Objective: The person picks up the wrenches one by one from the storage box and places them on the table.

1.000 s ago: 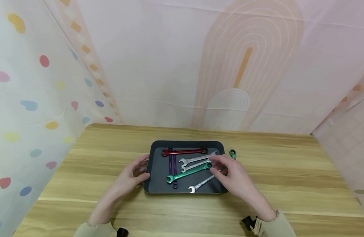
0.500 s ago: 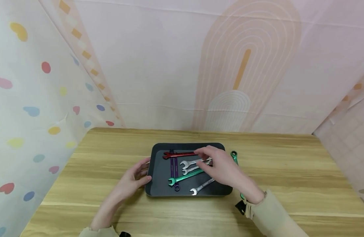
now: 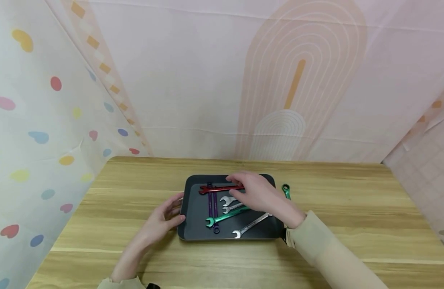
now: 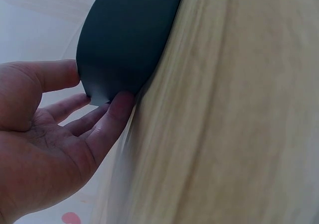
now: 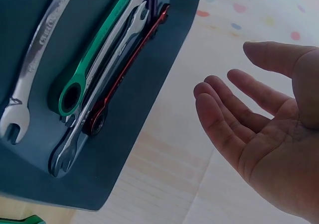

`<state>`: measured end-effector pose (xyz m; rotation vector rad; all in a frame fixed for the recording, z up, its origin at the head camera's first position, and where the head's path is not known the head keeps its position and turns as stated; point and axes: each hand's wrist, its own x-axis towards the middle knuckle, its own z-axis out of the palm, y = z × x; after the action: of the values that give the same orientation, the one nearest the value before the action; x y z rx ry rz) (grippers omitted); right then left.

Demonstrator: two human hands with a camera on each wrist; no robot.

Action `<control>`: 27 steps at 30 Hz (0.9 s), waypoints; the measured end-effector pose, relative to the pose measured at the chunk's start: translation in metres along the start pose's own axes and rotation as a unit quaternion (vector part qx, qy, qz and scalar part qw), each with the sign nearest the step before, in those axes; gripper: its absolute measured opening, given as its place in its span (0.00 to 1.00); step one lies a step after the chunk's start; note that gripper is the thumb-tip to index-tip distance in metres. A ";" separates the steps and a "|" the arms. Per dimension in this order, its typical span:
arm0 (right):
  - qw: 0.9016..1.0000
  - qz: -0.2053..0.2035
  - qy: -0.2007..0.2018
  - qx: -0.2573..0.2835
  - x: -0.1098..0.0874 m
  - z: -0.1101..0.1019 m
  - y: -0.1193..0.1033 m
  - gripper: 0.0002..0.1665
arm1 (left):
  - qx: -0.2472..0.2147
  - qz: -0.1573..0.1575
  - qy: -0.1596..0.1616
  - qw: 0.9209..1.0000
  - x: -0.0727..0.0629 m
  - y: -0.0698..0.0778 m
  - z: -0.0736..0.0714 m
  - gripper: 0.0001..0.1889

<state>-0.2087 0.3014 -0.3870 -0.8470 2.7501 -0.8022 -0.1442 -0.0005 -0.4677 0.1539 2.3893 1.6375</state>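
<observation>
A dark grey tray [image 3: 193,228] holds several wrenches. At its left end my left hand [image 3: 157,224] touches the rim with thumb and fingertips, as the left wrist view shows on the tray wall [image 4: 127,40]. My right hand [image 3: 258,194] hovers above the tray's right half, relaxed, holding nothing; in the right wrist view the fingers [image 5: 217,122] are apart from all the wrenches. Below it lie a red wrench [image 3: 218,189], silver wrenches [image 3: 227,200] and a green wrench [image 3: 225,218], partly hidden. Two purple wrenches [image 3: 210,204] lie crosswise at left, another silver wrench [image 3: 252,225] near the front.
Outside the tray, just right of it, a second green ratchet wrench [image 3: 286,190] lies on the wooden table [image 3: 351,208], partly covered by the right forearm. A patterned cloth backdrop [image 3: 193,100] rises behind the table's far edge.
My right hand has moved left and away from me, from the tray's right edge to over the red wrench. My left hand stays at the tray's left end.
</observation>
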 end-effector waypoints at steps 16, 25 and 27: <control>0.999 0.006 -0.046 0.026 0.036 0.013 0.007 0.23 | 0.003 0.001 -0.002 1.000 0.003 0.002 0.000 0.35; 0.999 0.020 -0.040 0.021 0.051 0.026 0.011 0.21 | 0.001 -0.007 0.000 1.000 0.000 0.003 0.000 0.35; 0.999 0.023 -0.039 0.019 0.052 0.028 0.012 0.20 | -0.001 -0.003 -0.002 1.000 0.000 0.003 0.000 0.35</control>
<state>-0.2491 0.2680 -0.4170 -0.7888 2.6676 -0.7930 -0.1438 0.0005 -0.4654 0.1501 2.3825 1.6346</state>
